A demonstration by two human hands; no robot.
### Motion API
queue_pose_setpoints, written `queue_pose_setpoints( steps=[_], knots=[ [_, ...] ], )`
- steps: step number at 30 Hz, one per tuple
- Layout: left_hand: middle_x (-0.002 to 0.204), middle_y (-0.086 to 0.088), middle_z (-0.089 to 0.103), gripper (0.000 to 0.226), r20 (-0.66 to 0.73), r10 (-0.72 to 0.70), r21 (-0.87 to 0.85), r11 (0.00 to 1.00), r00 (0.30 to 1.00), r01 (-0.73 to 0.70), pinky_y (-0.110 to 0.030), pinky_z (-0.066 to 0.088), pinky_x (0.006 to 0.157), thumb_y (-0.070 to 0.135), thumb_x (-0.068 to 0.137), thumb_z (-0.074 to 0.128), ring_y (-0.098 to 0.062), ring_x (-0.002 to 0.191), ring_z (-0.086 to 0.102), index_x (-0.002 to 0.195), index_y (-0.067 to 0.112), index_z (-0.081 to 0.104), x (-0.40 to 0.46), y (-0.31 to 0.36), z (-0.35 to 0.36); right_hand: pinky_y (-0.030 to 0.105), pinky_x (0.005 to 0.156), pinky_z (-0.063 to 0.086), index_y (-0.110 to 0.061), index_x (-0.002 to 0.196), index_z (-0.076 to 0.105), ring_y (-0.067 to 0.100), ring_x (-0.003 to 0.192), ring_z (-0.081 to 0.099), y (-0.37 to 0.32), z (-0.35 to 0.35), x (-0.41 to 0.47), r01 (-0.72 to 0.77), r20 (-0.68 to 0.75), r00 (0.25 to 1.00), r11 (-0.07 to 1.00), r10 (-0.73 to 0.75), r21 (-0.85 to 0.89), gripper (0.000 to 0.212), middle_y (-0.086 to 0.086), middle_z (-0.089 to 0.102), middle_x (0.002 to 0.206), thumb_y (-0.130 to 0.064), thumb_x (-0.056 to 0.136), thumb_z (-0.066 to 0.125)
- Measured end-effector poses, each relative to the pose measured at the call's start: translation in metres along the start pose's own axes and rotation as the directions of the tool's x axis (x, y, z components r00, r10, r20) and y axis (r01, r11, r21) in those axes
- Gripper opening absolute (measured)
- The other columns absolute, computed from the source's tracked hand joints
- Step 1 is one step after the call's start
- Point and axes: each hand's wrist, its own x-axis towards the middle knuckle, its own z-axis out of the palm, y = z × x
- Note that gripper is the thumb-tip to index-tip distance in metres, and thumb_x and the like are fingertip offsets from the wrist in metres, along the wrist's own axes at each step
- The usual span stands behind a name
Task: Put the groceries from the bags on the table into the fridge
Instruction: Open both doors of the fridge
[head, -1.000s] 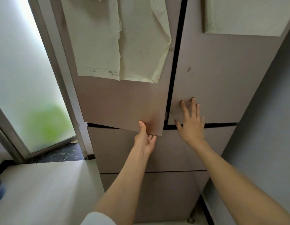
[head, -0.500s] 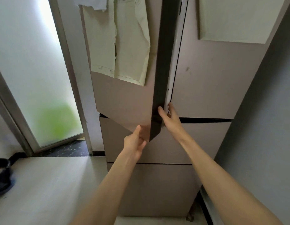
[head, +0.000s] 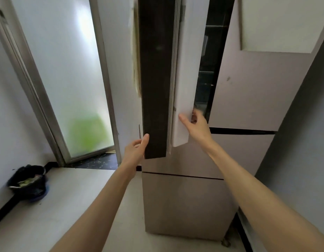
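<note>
Bin (head: 27,182) sits left of the fridge (head: 184,200).

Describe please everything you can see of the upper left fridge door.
The upper left fridge door is swung open toward the camera, so its dark edge faces us, with a white inner liner beside it. Papers hang on its outer face. The left hand grips the lower outer edge; the right hand holds the white inner side. A dark gap shows the interior.

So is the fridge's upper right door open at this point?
No, the upper right door sits flush and closed; only the upper left door is swung open, held by the left hand and right hand.
</note>
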Motion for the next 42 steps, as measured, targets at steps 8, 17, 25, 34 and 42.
queue_pose_setpoints(
  steps=[8, 17, 25, 34, 42],
  knots=[
    [0.121, -0.009, 0.056, 0.039, -0.220, 0.196, 0.113, 0.978, 0.956, -0.175, -0.034, 0.046, 0.092, 0.033, 0.093, 0.051, -0.017, 0.102, 0.051, 0.122, 0.008, 0.051, 0.010, 0.002, -0.075, 0.022, 0.093, 0.031, -0.009, 0.113, 0.055, 0.020, 0.119, 0.041, -0.014, 0.070, -0.030, 0.220, -0.138, 0.952, 0.925, -0.273, -0.308, 0.035, 0.006, 0.049, 0.123, -0.030, 0.087, 0.063],
    [0.157, 0.001, 0.009, 0.074, -0.109, 0.432, 0.286, 0.876, 0.895, -0.388, -0.028, 0.012, 0.112, 0.043, 0.088, 0.053, -0.011, 0.143, 0.009, 0.148, 0.025, 0.012, 0.029, -0.013, -0.123, 0.051, 0.111, 0.019, -0.011, 0.127, 0.055, 0.035, 0.132, 0.038, -0.018, 0.124, -0.034, 0.573, 0.243, 0.800, 0.579, -0.549, -0.580, 0.044, 0.018, 0.048, 0.137, -0.029, 0.087, 0.054],
    [0.157, 0.004, -0.010, 0.096, -0.002, 0.487, 0.324, 0.827, 0.874, -0.460, -0.028, 0.006, 0.113, 0.059, 0.076, 0.052, -0.006, 0.143, -0.004, 0.147, 0.029, -0.007, 0.058, -0.007, -0.148, 0.041, 0.112, 0.017, -0.009, 0.133, 0.048, 0.030, 0.129, 0.045, -0.027, 0.136, -0.018, 0.594, 0.252, 0.768, 0.508, -0.589, -0.624, 0.050, 0.015, 0.052, 0.135, -0.014, 0.085, 0.063],
    [0.156, 0.008, -0.002, 0.076, 0.048, 0.471, 0.287, 0.838, 0.881, -0.464, -0.026, 0.005, 0.116, 0.033, 0.094, 0.047, -0.005, 0.143, -0.001, 0.148, 0.019, -0.004, 0.092, -0.009, -0.182, 0.034, 0.113, -0.011, -0.022, 0.148, 0.007, 0.011, 0.142, -0.006, -0.032, 0.165, -0.013, 0.624, 0.437, 0.770, 0.406, -0.465, -0.667, 0.061, -0.004, 0.003, 0.157, -0.030, 0.098, 0.040],
    [0.157, 0.005, 0.001, 0.074, 0.037, 0.504, 0.342, 0.805, 0.863, -0.485, -0.023, 0.006, 0.114, 0.032, 0.094, 0.046, -0.007, 0.143, 0.001, 0.148, 0.018, -0.002, 0.093, -0.012, -0.182, 0.039, 0.115, -0.009, -0.023, 0.145, -0.005, 0.010, 0.139, -0.014, -0.026, 0.168, -0.015, 0.608, 0.436, 0.786, 0.420, -0.438, -0.674, 0.068, -0.008, -0.010, 0.152, -0.034, 0.097, 0.041]
  ],
)
